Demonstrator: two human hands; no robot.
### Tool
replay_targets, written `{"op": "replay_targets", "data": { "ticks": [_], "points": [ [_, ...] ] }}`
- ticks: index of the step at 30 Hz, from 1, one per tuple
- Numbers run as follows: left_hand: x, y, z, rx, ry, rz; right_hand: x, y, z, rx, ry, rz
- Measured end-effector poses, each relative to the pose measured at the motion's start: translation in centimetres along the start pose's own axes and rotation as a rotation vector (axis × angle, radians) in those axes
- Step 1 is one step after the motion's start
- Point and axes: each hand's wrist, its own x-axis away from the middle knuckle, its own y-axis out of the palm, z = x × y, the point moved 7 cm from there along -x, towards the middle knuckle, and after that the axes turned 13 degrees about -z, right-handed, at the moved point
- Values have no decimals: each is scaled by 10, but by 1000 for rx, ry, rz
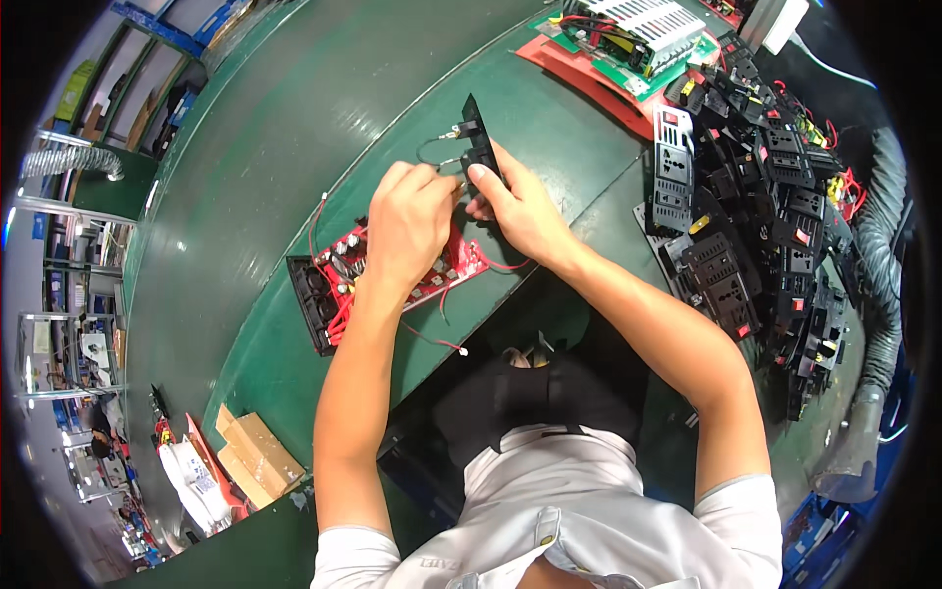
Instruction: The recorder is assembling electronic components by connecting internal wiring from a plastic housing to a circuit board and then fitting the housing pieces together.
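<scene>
Both hands meet just above the middle of the frame, over the green desk point(294, 128). Right hand point(525, 211) grips a black socket panel point(478, 147), thumb pressed flat on its lower face and fingers curled behind it. Left hand point(412, 226) is closed in a pinch right beside that panel, fingertips nipping what looks like a thin wire end; the exact thing in the pinch is too small to tell. A dark wire loop point(430, 149) curls off the panel's left side, toward the left hand.

That panel stands on edge, seen narrow, its long axis running from the right hand's thumb up and slightly left toward the top of the frame, its upper tip pointing away from the person.

Under the left wrist lies a red circuit board point(456, 265), joined at its lower-left end to a black end plate point(312, 304), with red wires point(437, 339) trailing off toward the desk's near edge. The board's long axis runs from lower left to upper right.

Over on the right side of the frame, a loose heap of black socket panels point(775, 226) spreads across the desk, none in any bin. Top centre-right, a green board with a white finned part point(643, 29) sits on a red mat point(579, 74). Lower left, cardboard boxes point(257, 456) sit below the desk edge.
</scene>
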Motion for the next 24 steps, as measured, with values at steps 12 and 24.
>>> {"op": "replay_targets", "data": {
  "ticks": [12, 24],
  "points": [
    [33, -35, -31, 195, -312, -161, -2, -2, 1, -159, 3, -74],
    [-13, -25, -43, 780, -385, -71, 0, -1, -2, -133, -111, -114]
  ]
}}
